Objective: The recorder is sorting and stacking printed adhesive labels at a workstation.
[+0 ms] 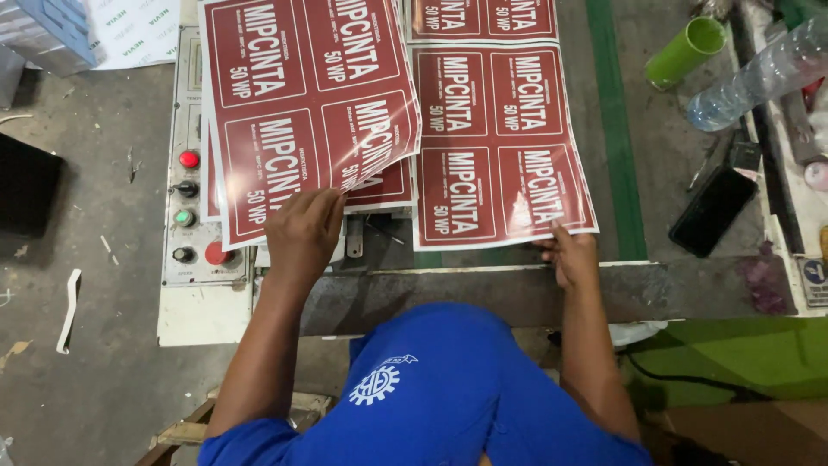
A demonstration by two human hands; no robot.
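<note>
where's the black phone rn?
Head view, right side: the black phone lies flat on the bench, right of the green strip, below the clear plastic bottle.

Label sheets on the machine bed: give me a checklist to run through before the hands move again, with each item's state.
1. Left hand has hold of the lifted dark red label sheet at its lower edge: ok.
2. Right hand pins the flat label sheet at its lower right corner: ok.
3. Flat sheet lies smooth, no folds: ok.
4. Lifted sheet flat: not ok, it curls up and overlaps the sheet under it.
5. Control panel buttons uncovered: not ok, the lifted sheet overhangs the panel's right side.
6. Machine running or stopped: cannot tell.
</note>
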